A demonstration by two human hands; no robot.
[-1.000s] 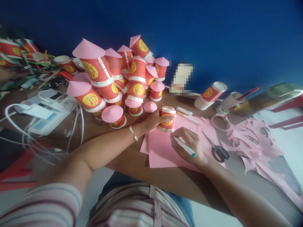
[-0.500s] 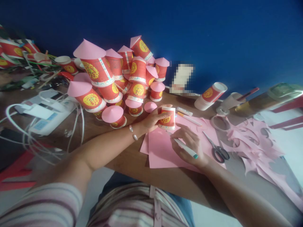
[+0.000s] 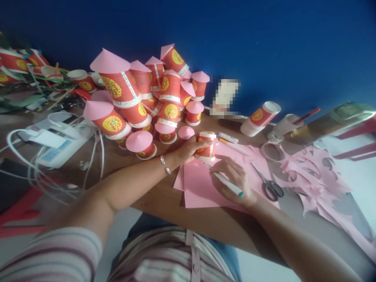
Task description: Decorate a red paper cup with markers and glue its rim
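My left hand (image 3: 189, 150) is closed around a red paper cup (image 3: 206, 152) with yellow print and a white strip down its side. The cup stands upside down, just over the pink paper sheets (image 3: 199, 192). To its right, my right hand (image 3: 235, 176) grips a white marker (image 3: 227, 182) with a green end toward my wrist. The marker's tip points at the cup's lower edge; whether they touch I cannot tell. A small pink paper cone (image 3: 186, 132) lies behind my left hand. Scissors (image 3: 268, 186) with dark handles rest right of my right hand.
Several red cups with pink cone tops (image 3: 117, 86) are stacked at left. A white power strip (image 3: 64, 145) with tangled cables lies nearer. At right are pink paper scraps (image 3: 320, 172), a tape roll (image 3: 273, 152), stacked cups (image 3: 261, 117) and a large bottle (image 3: 323, 121).
The cup has turned in my left hand, so its white strip now faces me more and the yellow emblem has moved left. My right hand with the marker stays nearly in place.
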